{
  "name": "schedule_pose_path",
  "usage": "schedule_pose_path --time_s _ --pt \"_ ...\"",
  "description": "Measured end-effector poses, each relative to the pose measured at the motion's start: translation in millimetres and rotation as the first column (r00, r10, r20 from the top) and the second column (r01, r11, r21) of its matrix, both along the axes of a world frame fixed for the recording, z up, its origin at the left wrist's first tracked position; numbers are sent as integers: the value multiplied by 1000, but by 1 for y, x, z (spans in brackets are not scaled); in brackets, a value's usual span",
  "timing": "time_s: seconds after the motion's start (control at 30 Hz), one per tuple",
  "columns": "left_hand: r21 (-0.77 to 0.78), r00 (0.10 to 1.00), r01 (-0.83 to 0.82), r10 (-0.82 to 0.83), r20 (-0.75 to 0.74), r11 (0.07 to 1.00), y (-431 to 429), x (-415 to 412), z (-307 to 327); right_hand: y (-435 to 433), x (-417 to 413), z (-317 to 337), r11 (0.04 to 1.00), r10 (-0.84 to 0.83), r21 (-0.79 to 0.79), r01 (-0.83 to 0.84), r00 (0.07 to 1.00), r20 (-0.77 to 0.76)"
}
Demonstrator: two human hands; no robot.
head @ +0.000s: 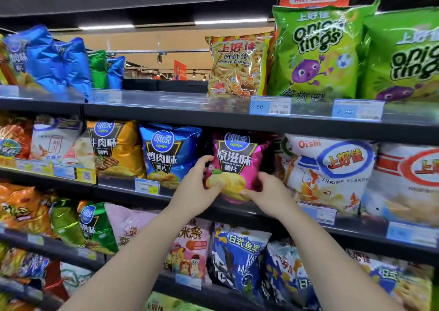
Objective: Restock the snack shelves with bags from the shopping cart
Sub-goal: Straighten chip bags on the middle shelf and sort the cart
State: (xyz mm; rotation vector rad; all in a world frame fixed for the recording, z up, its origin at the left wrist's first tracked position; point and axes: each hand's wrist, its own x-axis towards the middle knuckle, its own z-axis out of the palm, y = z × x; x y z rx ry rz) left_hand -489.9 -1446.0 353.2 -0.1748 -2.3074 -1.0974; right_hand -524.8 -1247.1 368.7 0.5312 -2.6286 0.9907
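With left hand (197, 187) and right hand (266, 192) both gripping the magenta chip bag (237, 166), it's mid-placement on the second shelf (237, 120); next: push it far back, release.

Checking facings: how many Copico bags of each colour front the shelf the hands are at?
gold bag: 1
blue bag: 1
magenta bag: 1
Total: 3
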Motion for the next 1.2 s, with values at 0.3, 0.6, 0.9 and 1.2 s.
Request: schedule_pose_path --time_s 0.3,0.6,0.9,1.2 --pt "35 991 -125 127 -49 992 12 5 1 2 22 7 977 -68 196 81 995 -70" --pt "-402 954 -187 68 -292 896 55 60 2 30 93 6 964 -66 219 148 936 -345" --pt "-710 972 -21 -151 -179 703 154 124 -77 121 206 -66 771 -307 494 401 915 -263" --pt "-732 863 252 -489 -127 633 331 212 -75 268 341 -86 519 -590 603 607 764 -261"
